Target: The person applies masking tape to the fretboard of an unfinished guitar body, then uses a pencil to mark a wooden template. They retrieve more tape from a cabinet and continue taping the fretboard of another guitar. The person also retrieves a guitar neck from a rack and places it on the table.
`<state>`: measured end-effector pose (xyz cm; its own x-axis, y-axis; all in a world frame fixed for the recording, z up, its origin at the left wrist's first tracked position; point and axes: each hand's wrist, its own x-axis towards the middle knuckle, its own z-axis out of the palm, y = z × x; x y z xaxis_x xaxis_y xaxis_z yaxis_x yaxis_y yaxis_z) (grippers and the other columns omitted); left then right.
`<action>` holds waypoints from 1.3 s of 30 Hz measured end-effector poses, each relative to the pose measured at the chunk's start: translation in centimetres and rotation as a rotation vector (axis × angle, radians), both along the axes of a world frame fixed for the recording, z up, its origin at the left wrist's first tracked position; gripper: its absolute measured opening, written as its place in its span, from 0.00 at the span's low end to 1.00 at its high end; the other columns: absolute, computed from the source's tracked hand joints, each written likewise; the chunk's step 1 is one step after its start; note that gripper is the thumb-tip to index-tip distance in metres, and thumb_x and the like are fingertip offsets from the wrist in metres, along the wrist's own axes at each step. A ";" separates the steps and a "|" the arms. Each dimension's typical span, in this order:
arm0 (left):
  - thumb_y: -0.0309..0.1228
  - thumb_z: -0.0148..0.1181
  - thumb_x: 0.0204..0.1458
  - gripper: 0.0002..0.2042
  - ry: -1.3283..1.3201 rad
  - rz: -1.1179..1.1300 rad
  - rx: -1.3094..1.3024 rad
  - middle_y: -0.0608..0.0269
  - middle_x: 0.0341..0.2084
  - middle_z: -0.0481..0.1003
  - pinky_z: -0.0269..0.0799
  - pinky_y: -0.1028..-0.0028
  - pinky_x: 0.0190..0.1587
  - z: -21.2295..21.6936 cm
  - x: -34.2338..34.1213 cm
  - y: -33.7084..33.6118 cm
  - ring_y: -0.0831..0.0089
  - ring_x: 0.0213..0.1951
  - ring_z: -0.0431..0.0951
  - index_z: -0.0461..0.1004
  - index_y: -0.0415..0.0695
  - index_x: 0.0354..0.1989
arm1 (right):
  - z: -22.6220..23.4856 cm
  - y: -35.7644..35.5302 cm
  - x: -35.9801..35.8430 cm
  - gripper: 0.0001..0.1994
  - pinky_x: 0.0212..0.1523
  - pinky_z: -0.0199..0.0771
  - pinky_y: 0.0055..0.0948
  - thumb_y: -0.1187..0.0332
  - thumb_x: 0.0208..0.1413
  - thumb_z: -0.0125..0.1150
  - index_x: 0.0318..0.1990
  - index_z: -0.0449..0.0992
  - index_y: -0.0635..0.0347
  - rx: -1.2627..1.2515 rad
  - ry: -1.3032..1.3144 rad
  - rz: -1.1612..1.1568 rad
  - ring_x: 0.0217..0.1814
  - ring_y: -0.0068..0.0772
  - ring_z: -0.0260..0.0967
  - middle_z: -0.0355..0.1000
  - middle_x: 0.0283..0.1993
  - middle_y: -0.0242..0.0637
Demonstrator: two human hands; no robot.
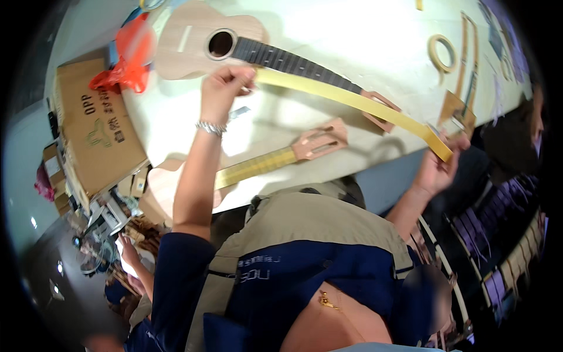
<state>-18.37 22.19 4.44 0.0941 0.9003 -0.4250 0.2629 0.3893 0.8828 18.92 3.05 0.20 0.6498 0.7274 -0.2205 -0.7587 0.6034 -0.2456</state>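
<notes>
A long strip of yellow masking tape (pixel 340 101) stretches in the air between my two hands. My left hand (pixel 226 88), a bracelet at its wrist, pinches the upper left end. The right end bends down at my right hand (pixel 438 171), whose fingers close on it; exactly what lies under them is partly hidden. Behind the strip lies an unfinished ukulele (pixel 249 23) with a dark fretboard, its headstock (pixel 381 111) partly covered by the tape. Nearer to me is a second ukulele (pixel 319 141), with yellow tape over its fretboard and its body partly behind my left forearm.
The pale worktable (pixel 375 35) carries a tape roll (pixel 441 54) and thin wooden strips (pixel 463 53) at the right. An orange plastic bag (pixel 132 56) and a cardboard box (pixel 97 126) are at the left. Another person's hand (pixel 128 251) shows at lower left.
</notes>
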 end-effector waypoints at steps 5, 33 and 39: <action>0.31 0.66 0.43 0.09 0.436 -0.160 0.543 0.67 0.24 0.71 0.69 0.80 0.31 -2.6 -2.0 6.4 0.80 0.27 0.70 0.79 0.39 0.29 | -1.3 3.1 -2.7 0.23 0.65 0.42 0.44 0.57 0.53 0.57 0.52 0.68 0.64 -0.976 -2.004 0.007 0.62 0.37 0.59 0.60 0.59 0.53; 0.37 0.53 0.52 0.27 0.985 -0.565 0.923 0.65 0.58 0.63 0.26 0.42 0.61 -5.1 -1.6 4.4 0.60 0.59 0.61 0.57 0.48 0.61 | -2.0 4.5 -5.1 0.47 0.63 0.51 0.38 0.71 0.50 0.60 0.65 0.25 0.65 -1.036 -1.298 0.312 0.49 0.31 0.70 0.75 0.37 0.41; 0.58 0.40 0.51 0.34 1.107 -0.585 0.862 0.67 0.63 0.54 0.13 0.33 0.53 -5.7 -0.7 3.8 0.61 0.66 0.47 0.52 0.55 0.64 | -2.2 4.3 -5.5 0.46 0.62 0.53 0.35 0.70 0.50 0.61 0.65 0.29 0.66 -1.104 -1.411 0.286 0.49 0.33 0.71 0.73 0.44 0.42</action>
<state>-19.04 25.94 -1.22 0.5118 0.8531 0.1012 0.8547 -0.5175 0.0400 13.46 7.39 -1.99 0.6506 0.7550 -0.0812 0.3105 -0.3621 -0.8789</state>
